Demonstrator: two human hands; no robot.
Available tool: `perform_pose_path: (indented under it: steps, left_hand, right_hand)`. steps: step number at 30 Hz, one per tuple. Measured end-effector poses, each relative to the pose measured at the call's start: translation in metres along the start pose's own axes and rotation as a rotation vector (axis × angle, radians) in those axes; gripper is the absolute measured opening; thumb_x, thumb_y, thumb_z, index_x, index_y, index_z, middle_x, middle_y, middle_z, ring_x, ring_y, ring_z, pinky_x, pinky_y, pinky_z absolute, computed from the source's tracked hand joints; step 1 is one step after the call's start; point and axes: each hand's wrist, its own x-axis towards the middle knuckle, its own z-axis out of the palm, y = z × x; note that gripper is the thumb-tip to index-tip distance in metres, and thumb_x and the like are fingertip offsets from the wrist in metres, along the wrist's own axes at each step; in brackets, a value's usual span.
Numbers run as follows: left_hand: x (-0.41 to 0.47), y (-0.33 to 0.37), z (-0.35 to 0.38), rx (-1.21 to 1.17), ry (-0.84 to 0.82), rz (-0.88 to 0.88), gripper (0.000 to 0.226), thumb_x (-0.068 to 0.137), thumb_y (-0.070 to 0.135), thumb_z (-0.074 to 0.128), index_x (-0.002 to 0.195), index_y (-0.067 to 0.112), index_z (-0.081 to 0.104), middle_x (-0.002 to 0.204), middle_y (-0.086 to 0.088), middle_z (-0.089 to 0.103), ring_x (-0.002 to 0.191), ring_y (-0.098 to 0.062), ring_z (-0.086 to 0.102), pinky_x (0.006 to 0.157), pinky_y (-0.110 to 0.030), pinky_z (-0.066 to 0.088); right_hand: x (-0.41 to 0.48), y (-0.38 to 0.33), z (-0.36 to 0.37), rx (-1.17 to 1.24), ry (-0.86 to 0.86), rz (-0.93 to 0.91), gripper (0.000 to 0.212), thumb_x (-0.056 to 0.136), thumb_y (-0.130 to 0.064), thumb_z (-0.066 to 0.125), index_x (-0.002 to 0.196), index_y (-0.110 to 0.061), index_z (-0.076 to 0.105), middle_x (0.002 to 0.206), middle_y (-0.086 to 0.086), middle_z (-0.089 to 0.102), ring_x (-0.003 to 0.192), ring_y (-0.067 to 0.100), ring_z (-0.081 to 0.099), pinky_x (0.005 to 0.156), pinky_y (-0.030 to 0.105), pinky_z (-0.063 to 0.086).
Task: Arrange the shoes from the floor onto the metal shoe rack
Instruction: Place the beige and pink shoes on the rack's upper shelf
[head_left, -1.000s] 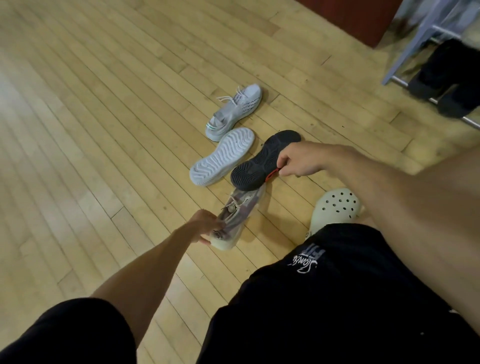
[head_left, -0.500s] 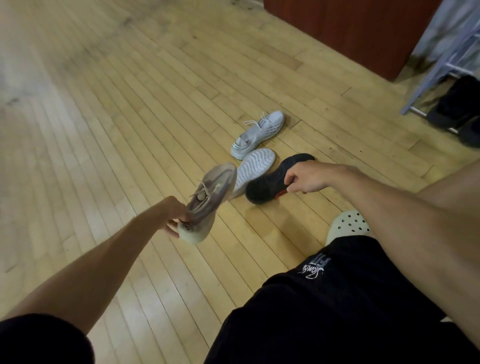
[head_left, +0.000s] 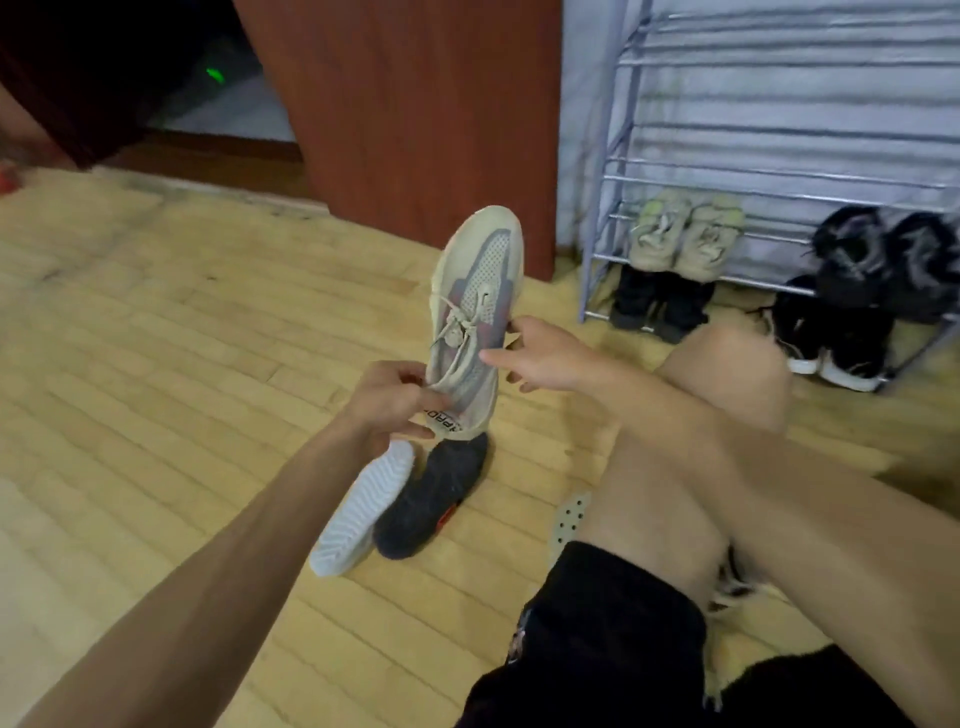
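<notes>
Head view: beige sneaker (head_left: 475, 312) now lifted off floor, left of metal shoe rack (head_left: 769, 187). Left hand (head_left: 387, 402) pinching heel collar; right hand (head_left: 540, 358) released black shoe (head_left: 428, 501), fingers spread at laces. Racking next, likely.

A reddish-brown wooden cabinet (head_left: 415, 114) stands on the pale wooden plank floor (head_left: 156, 364), a green light (head_left: 214, 74) glowing behind.

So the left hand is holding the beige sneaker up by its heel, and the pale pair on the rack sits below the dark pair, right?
Not quite. The left hand does hold the beige sneaker up by its heel, but on the rack the pale pair sits above the dark pair, not below it. The head view shows this.
</notes>
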Motion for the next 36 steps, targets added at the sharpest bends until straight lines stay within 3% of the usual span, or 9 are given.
perform_pose_path:
  steps: [4,13,18,20,23,25,30,34,36]
  left_hand:
    - [0.014,0.066,0.053,-0.022,-0.094,0.144,0.032,0.072,0.002,0.077,0.102,0.006,0.067,0.102,-0.015,0.070,0.093,-0.032,0.070,0.076,-0.049,0.060]
    - [0.017,0.190,0.185,0.041,-0.315,0.395,0.031,0.076,0.002,0.075,0.105,0.010,0.067,0.098,-0.009,0.071,0.082,-0.027,0.069,0.067,-0.044,0.061]
    - [-0.004,0.223,0.272,0.143,-0.479,0.464,0.024,0.080,0.012,0.073,0.103,0.020,0.069,0.095,-0.003,0.073,0.087,-0.023,0.068,0.081,-0.041,0.058]
    - [-0.015,0.223,0.309,0.151,-0.523,0.473,0.023,0.080,0.014,0.074,0.101,0.024,0.071,0.096,-0.002,0.074,0.086,-0.021,0.068,0.086,-0.041,0.057]
    - [-0.036,0.213,0.364,0.242,-0.630,0.466,0.032,0.079,0.010,0.074,0.111,0.014,0.070,0.099,-0.005,0.074,0.081,-0.019,0.069,0.074,-0.032,0.058]
    - [-0.050,0.198,0.399,0.310,-0.707,0.412,0.033,0.077,0.007,0.075,0.109,0.008,0.068,0.101,-0.009,0.073,0.087,-0.025,0.070,0.079,-0.038,0.059]
    - [-0.093,0.129,0.474,0.437,-0.893,0.229,0.026,0.076,0.005,0.074,0.098,0.015,0.066,0.083,0.000,0.069,0.073,-0.016,0.066,0.050,-0.024,0.056]
    - [-0.113,0.069,0.511,0.547,-1.032,0.054,0.040,0.076,0.010,0.076,0.114,0.013,0.063,0.106,-0.007,0.069,0.102,-0.024,0.064,0.082,-0.038,0.057]
    - [-0.120,0.042,0.520,0.561,-1.066,0.008,0.040,0.075,0.010,0.077,0.113,0.012,0.063,0.100,-0.006,0.070,0.096,-0.024,0.065,0.075,-0.036,0.057]
  right_hand:
    - [-0.019,0.013,-0.070,0.172,0.227,0.002,0.058,0.089,-0.025,0.067,0.138,-0.015,0.037,0.119,0.008,0.061,0.103,0.025,0.065,0.083,0.042,0.059]
    - [-0.085,0.072,-0.206,0.367,0.639,-0.015,0.058,0.091,-0.017,0.064,0.142,-0.019,0.038,0.112,0.010,0.069,0.093,0.024,0.069,0.079,0.046,0.059]
    - [-0.149,0.126,-0.255,0.483,0.778,0.025,0.059,0.090,-0.014,0.066,0.143,-0.014,0.041,0.127,0.011,0.063,0.102,0.024,0.068,0.084,0.045,0.058]
    - [-0.177,0.154,-0.263,0.552,0.816,0.065,0.061,0.088,-0.014,0.069,0.142,-0.014,0.041,0.120,0.012,0.063,0.099,0.025,0.067,0.078,0.044,0.060]
    - [-0.222,0.202,-0.262,0.610,0.876,0.146,0.066,0.084,-0.016,0.074,0.139,-0.014,0.039,0.120,0.014,0.062,0.098,0.026,0.068,0.064,0.038,0.062]
    - [-0.252,0.234,-0.254,0.630,0.906,0.201,0.068,0.082,-0.017,0.076,0.139,-0.014,0.039,0.119,0.008,0.063,0.096,0.022,0.068,0.058,0.032,0.062]
    - [-0.319,0.314,-0.211,0.630,0.843,0.423,0.072,0.083,-0.021,0.075,0.142,-0.015,0.034,0.109,0.008,0.069,0.096,0.023,0.071,0.074,0.046,0.062]
    - [-0.357,0.356,-0.166,0.704,0.807,0.576,0.069,0.086,-0.020,0.072,0.145,-0.018,0.036,0.110,0.011,0.067,0.094,0.026,0.070,0.073,0.041,0.062]
    - [-0.370,0.369,-0.143,0.722,0.781,0.621,0.059,0.090,-0.019,0.067,0.143,-0.016,0.041,0.119,0.016,0.065,0.100,0.030,0.069,0.082,0.046,0.060]
